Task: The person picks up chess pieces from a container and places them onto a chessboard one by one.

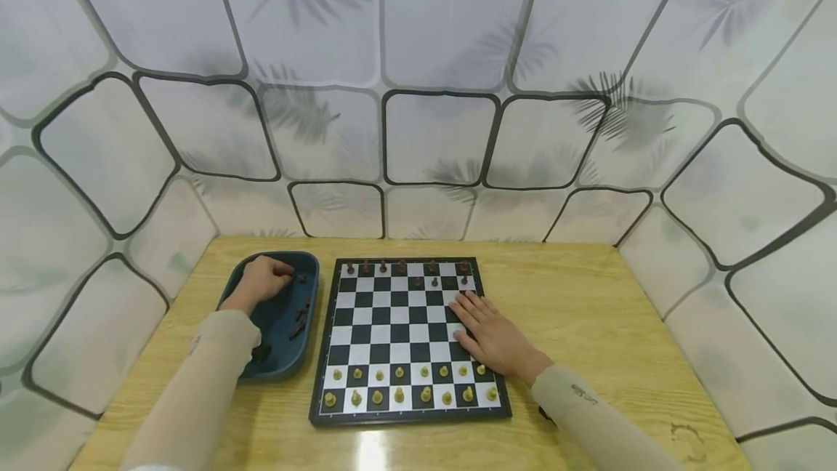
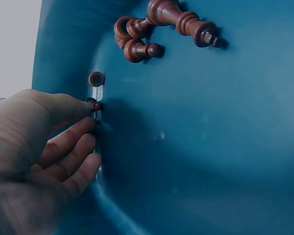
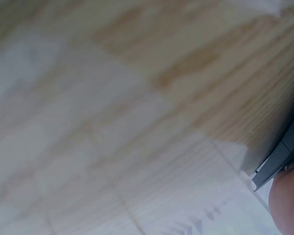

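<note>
Your left hand (image 1: 263,282) is sitting inside the blue bin (image 1: 277,336) at the left of the head view, and its thumb and fingers are pinching a small reddish-brown chess piece (image 2: 96,105), which is showing just past the thumb tip, left of centre in the left wrist view; the thumb is hiding most of it, so you are not seeing its full shape. Just above it there, a second brown piece (image 2: 94,79) is lying with its round base facing the camera, while a cluster of loose brown pieces (image 2: 148,51) is lying on its side at the upper middle. Your right hand (image 1: 493,333) is gripping nothing: it is lying flat, fingers extended, over the right edge of the chessboard (image 1: 390,322) at lower centre in the head view. Nine brown pieces (image 1: 402,267) are standing along the board's top, six in the far row and three in the next, and sixteen yellow pieces (image 1: 399,396) are filling the two bottom rows. Bin and board are resting side by side on the wooden table (image 1: 562,289), with a grey-outlined wall covering (image 1: 431,137) rising behind. The right wrist view is showing mostly blurred wood grain.
</note>
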`<state>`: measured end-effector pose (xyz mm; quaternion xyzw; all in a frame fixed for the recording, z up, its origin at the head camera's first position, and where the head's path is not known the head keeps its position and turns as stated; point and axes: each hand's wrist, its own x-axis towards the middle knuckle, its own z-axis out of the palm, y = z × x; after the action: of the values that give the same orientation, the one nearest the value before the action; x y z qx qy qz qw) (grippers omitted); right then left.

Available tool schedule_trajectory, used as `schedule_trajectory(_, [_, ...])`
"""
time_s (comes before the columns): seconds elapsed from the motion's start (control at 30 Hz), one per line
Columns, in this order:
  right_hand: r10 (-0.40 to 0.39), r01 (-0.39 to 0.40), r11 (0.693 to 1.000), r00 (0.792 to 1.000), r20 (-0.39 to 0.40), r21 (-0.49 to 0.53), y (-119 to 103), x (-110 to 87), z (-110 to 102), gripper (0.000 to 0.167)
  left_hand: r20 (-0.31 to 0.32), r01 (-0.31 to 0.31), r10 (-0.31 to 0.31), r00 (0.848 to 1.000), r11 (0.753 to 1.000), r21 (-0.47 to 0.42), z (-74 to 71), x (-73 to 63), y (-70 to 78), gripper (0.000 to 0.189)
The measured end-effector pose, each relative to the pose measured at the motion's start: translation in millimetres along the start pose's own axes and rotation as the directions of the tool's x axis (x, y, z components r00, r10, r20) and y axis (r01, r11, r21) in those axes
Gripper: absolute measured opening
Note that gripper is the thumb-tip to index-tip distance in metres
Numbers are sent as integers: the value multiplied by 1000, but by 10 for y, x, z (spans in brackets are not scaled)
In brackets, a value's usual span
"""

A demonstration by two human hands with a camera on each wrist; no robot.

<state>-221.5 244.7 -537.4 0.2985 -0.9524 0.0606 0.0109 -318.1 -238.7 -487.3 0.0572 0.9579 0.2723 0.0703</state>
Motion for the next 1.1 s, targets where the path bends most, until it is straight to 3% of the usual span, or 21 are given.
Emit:
schedule_trajectory(0.4, [21,-21,1000,999,27,-7,10,-1,18,65,-54,-57,59,997,998,32,95,45,-80,27])
schedule_trajectory(0.8, [13,-13,1000,1000,9,2,0,-1,0,65,-104,-41,47,993,998,56,104,45,-98,26])
schedule_trajectory(1.1, [12,-12,1000,1000,9,4,-7,5,-10,64,-93,-65,69,993,997,40,110,18,-121,28])
